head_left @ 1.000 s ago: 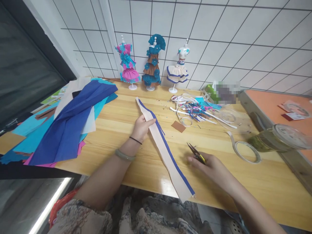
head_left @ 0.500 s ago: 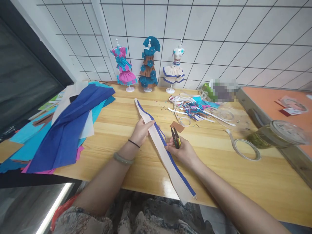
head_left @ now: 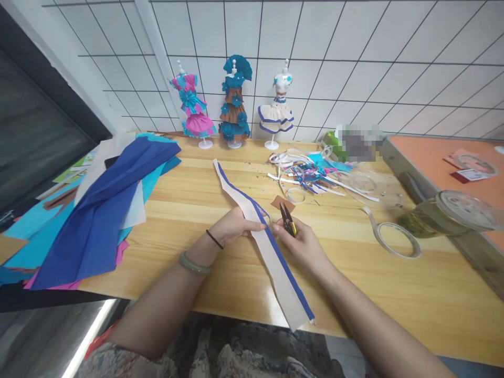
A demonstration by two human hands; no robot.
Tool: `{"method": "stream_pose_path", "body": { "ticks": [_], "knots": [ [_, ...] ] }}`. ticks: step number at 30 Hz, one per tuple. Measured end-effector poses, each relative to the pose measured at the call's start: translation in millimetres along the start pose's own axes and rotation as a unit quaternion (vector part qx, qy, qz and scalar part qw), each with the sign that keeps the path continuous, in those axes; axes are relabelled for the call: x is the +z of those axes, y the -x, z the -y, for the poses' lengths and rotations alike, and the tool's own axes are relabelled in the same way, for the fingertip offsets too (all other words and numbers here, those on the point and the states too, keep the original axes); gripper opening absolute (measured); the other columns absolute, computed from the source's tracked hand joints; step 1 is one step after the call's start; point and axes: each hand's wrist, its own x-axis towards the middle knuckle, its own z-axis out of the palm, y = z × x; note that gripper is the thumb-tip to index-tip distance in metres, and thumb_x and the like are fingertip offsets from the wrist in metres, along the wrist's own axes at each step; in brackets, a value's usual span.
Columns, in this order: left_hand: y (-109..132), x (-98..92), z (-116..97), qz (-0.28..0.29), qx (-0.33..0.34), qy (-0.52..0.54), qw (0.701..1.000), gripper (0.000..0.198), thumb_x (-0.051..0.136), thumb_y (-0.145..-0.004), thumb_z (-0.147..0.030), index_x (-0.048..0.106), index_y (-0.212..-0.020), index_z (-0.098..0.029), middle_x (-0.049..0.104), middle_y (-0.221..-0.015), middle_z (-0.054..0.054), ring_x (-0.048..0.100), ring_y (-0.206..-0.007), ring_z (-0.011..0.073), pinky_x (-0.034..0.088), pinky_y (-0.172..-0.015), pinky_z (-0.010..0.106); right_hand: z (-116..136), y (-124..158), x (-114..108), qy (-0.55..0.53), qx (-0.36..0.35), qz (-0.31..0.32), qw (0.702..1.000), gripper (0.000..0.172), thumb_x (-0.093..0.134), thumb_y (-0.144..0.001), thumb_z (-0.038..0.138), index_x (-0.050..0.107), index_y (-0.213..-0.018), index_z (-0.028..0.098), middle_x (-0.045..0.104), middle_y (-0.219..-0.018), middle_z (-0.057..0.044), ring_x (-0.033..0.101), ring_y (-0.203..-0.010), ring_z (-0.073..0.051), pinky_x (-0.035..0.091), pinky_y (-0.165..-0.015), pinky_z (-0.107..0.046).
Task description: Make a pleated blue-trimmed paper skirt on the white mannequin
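Observation:
A long cream paper strip [head_left: 271,265] with a blue band along its right edge runs from mid-table down past the front edge. My left hand [head_left: 235,224] pinches it near the middle, thumb on top and fingers underneath. Close to its blue edge is my right hand [head_left: 301,242], closed around small thread snips [head_left: 289,219] whose dark blades point up and away. Its thumb and forefinger meet beside the strip; whether they hold anything there is too small to tell. A thin blue sliver [head_left: 266,213] curls off the band between the hands.
Folded blue, turquoise and white paper [head_left: 106,210] is piled at left. Three small dress forms [head_left: 234,105] stand along the tiled wall. Paper scraps [head_left: 315,173], a brown piece [head_left: 279,202], a tape roll [head_left: 398,240] and a clear jar [head_left: 444,212] lie to the right.
My left hand has slid down along the strip, nearer the middle. My right hand has come off the blue edge and shifted slightly right with the snips. The view has turned a little.

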Motion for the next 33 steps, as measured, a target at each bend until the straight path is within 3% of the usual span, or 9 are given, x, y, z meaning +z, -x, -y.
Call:
{"method": "stream_pose_path", "body": {
  "ticks": [6, 17, 23, 33],
  "knots": [
    [0, -1.6, -1, 0.002, 0.022, 0.007, 1.000, 0.042, 0.083, -0.052, -0.014, 0.065, -0.090, -0.015, 0.067, -0.084, 0.006, 0.063, -0.074, 0.0157, 0.051, -0.067, 0.028, -1, 10, -8, 0.095, -0.012, 0.073, 0.993, 0.043, 0.027, -0.094, 0.051, 0.057, -0.092, 0.019, 0.061, -0.084, -0.006, 0.056, -0.080, -0.020, 0.041, -0.076, -0.032],
    [3, -6.8, -3, 0.056, -0.005, 0.015, 0.998, 0.057, 0.083, -0.056, -0.015, 0.058, -0.107, -0.015, 0.067, -0.093, 0.006, 0.064, -0.083, 0.0170, 0.048, -0.079, 0.033, 11, 20, -9, 0.235, -0.045, 0.156, 0.958, 0.033, 0.026, -0.097, 0.042, 0.050, -0.097, 0.018, 0.064, -0.089, -0.009, 0.061, -0.082, -0.023, 0.041, -0.072, -0.032],
    [6, -6.5, -8, 0.092, -0.006, 0.050, 0.994, 0.064, 0.082, -0.055, -0.010, 0.056, -0.114, -0.015, 0.069, -0.088, 0.005, 0.065, -0.080, 0.0158, 0.047, -0.079, 0.031, 11, 19, -9, 0.297, -0.067, 0.173, 0.937, 0.031, 0.028, -0.097, 0.039, 0.051, -0.098, 0.018, 0.066, -0.087, -0.010, 0.063, -0.081, -0.024, 0.042, -0.071, -0.032],
    [8, -1.6, -11, 0.085, -0.011, 0.068, 0.994, 0.071, 0.083, -0.052, -0.008, 0.054, -0.116, -0.013, 0.071, -0.085, 0.004, 0.066, -0.077, 0.0150, 0.046, -0.081, 0.032, 10, 20, -6, 0.304, -0.091, 0.168, 0.933, 0.035, 0.025, -0.097, 0.040, 0.052, -0.097, 0.017, 0.066, -0.085, -0.010, 0.064, -0.080, -0.024, 0.041, -0.069, -0.031]
  ]
}}
